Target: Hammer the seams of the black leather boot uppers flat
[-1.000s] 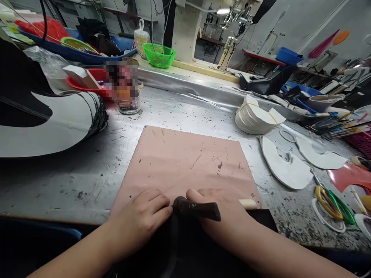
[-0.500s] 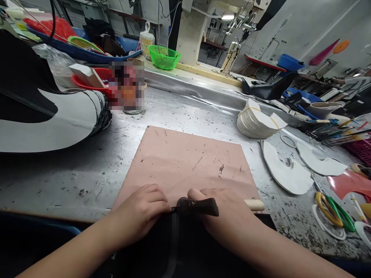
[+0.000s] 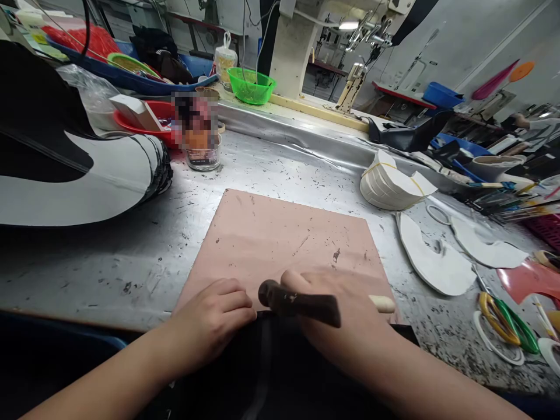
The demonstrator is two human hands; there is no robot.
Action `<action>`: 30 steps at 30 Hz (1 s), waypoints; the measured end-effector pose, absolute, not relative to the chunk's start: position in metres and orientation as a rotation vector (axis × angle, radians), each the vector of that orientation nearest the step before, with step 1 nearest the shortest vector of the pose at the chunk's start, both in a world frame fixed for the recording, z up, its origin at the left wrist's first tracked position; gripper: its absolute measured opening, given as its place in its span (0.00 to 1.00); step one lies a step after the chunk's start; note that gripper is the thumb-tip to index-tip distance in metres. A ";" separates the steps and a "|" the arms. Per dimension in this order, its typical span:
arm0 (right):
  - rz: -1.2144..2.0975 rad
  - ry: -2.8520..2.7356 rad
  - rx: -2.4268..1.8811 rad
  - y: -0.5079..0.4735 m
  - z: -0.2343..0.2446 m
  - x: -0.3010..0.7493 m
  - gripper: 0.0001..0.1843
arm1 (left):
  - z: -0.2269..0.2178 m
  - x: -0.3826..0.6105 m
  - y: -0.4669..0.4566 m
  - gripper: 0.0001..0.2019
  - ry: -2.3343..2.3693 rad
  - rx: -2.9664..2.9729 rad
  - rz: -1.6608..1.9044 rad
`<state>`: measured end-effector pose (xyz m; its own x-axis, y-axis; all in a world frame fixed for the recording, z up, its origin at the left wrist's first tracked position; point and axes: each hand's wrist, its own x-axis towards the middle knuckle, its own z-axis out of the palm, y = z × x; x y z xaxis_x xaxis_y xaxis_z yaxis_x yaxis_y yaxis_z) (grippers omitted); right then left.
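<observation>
My right hand is wrapped round a hammer, its dark head showing at the thumb side and its pale wooden handle end sticking out to the right. The hammer head hangs over the near edge of a pinkish board. Just left of it, my left hand rests at that edge with its fingers pressed together on a black sheet of material. This sheet drapes off the board toward me and carries a faint grey strip. My left fingertips are partly hidden.
Stacked black-and-white cut pieces sit at left. A glass jar and red bowl stand behind. At right are banded white pieces, loose white pieces and scissors. A sewing machine rises at the back.
The hammer head has lifted a little off the black material, toward the camera. My left hand keeps its place on the edge. The whole view has shifted slightly.
</observation>
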<state>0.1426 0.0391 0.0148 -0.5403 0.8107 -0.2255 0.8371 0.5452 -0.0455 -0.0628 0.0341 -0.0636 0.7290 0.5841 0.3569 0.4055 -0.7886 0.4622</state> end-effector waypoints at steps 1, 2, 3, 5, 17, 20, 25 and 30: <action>-0.236 2.596 1.371 0.039 0.016 0.141 0.09 | -0.063 -0.063 0.034 0.11 0.743 2.609 0.701; -0.254 2.565 1.322 0.039 0.018 0.139 0.09 | -0.062 -0.063 0.034 0.11 0.726 2.630 0.694; -0.260 2.527 1.280 0.039 0.019 0.136 0.09 | -0.061 -0.063 0.034 0.12 0.712 2.645 0.679; -0.252 2.457 1.245 0.040 0.023 0.131 0.08 | -0.059 -0.066 0.034 0.13 0.714 2.666 0.638; -0.197 2.579 1.270 0.044 0.022 0.131 0.09 | -0.055 -0.075 0.023 0.13 0.767 2.686 0.593; -0.251 2.552 1.180 0.047 0.022 0.129 0.10 | -0.050 -0.077 0.024 0.14 0.709 2.695 0.534; -0.267 2.587 1.206 0.053 0.027 0.122 0.09 | -0.042 -0.082 0.024 0.12 0.639 2.771 0.474; -0.283 2.542 1.080 0.058 0.033 0.107 0.08 | -0.044 -0.084 0.023 0.12 0.579 2.849 0.532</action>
